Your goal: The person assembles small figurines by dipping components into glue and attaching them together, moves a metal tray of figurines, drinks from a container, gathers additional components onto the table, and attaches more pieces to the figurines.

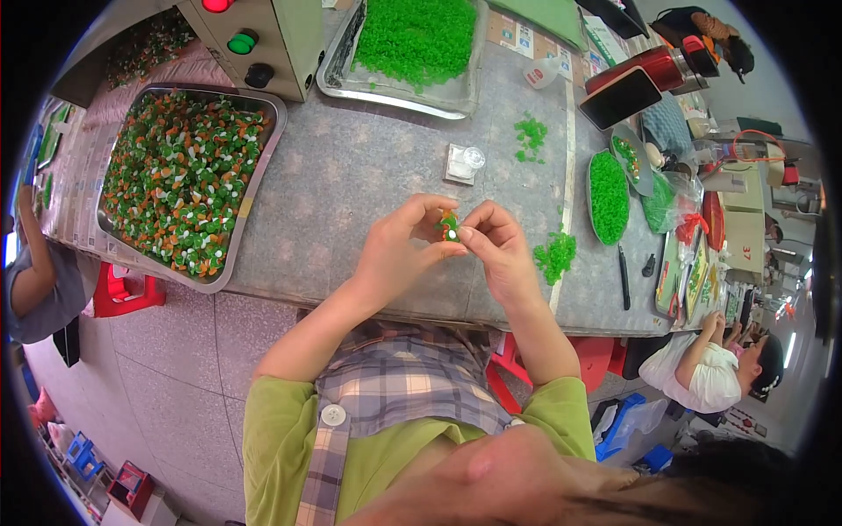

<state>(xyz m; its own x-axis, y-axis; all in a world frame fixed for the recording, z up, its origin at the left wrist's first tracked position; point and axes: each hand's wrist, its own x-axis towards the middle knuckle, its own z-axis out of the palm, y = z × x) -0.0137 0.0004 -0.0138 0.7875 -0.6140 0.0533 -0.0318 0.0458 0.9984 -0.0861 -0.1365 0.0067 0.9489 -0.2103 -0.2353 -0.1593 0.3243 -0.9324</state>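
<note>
Both bare forearms are coming up from the lower edge and meeting in the middle of the view. The left hand (399, 250) is curling inward, its thumb and forefinger closing together at the tips. The right hand (498, 245) is facing it, its fingers (474, 235) bending and pinching toward the left hand's fingertips. The two hands are touching at the fingertips, wrists slightly bent, elbows spreading apart.

A long grey stone-patterned worktable (351, 175) runs across the room over a floor of large pale grey tiles (167, 359). A low red plastic stool (123, 294) stands beside the table, and another red stool (589, 355) sits under its near edge (partly hidden). The light is bright and even.
</note>
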